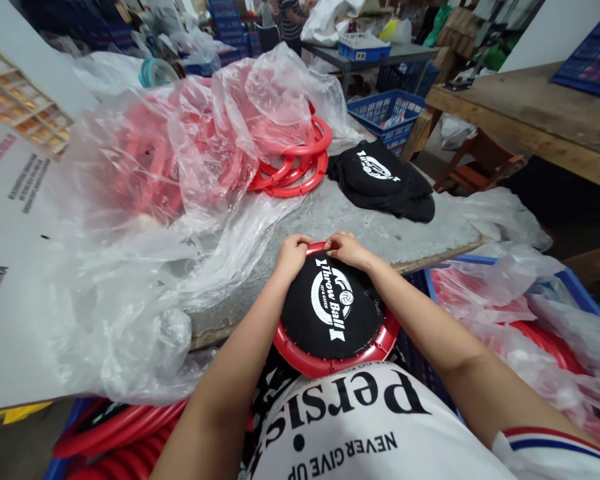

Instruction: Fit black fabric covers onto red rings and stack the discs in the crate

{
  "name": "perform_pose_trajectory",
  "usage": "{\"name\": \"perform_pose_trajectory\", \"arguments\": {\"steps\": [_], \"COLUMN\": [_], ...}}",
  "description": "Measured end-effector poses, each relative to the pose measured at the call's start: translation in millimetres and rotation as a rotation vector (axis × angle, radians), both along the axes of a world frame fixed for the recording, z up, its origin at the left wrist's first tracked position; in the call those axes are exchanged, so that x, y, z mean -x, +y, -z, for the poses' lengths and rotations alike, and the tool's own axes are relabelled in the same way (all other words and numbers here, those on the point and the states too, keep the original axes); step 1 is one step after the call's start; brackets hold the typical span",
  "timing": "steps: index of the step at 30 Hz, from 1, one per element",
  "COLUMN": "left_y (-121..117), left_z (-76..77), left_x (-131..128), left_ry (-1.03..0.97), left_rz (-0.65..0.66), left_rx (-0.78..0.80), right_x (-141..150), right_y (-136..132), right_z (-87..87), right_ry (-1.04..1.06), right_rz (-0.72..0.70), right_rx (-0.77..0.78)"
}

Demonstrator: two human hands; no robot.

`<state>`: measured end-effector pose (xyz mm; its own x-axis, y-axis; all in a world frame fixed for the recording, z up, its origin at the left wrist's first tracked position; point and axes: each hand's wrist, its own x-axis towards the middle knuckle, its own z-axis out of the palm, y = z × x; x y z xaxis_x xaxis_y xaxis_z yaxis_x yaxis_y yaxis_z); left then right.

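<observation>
A round red plastic ring with black printed fabric across it (300, 313) leans between my body and the table edge. White lettering on the fabric reads "Throw Ball". At the ring's far rim, my left hand (293, 257) is closed on the left of the top. My right hand (349, 249) pinches the fabric edge at the rim, a short way to the right. Along the near rim, the fabric sits inside the red frame, with small pegs or holes showing. My fingertips partly hide the far rim.
Red rings (300, 167) are heaped under clear plastic sheeting (215, 100) on the grey table (365, 230). Printed black fabric pieces (385, 183) lie to their right. Blue crates (387, 110) stand behind, and more red rings (125, 433) fill a crate at lower left.
</observation>
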<state>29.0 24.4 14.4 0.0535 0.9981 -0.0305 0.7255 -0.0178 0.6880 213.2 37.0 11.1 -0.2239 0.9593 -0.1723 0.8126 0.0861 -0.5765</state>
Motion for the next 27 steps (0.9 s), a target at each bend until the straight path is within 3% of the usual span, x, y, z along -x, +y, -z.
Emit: {"name": "perform_pose_trajectory", "arguments": {"steps": [3, 7, 9, 12, 17, 27], "left_y": [-4.8, -22.8, -30.4, -35.9, -38.0, -60.6], "left_z": [-9.4, -20.1, -21.7, -20.3, -15.8, -9.8], "left_x": [6.6, 8.4, 6.5, 3.1, 8.0, 54.8], "left_ry": [0.051, 0.334, 0.453, 0.479, 0.386, -0.070], "left_rz": [0.017, 0.108, 0.162, 0.170, 0.072, -0.225], "left_rx": [-0.009, -0.043, -0.056, -0.053, -0.068, -0.164], "right_x": [-5.7, -12.6, -14.4, -15.1, -16.4, -20.4], "right_y": [-7.5, -19.1, -24.4, -30.5, -34.9, -28.6], "right_z": [0.8, 0.0, -2.0, -4.8, -3.8, 0.7], "right_ry": [-0.041, -0.076, -0.086, -0.096, -0.098, -0.074], "right_rz": [0.074, 0.162, 0.188, 0.216, 0.242, 0.309], "right_rx": [-0.009, -0.013, -0.010, -0.007, -0.020, -0.029]}}
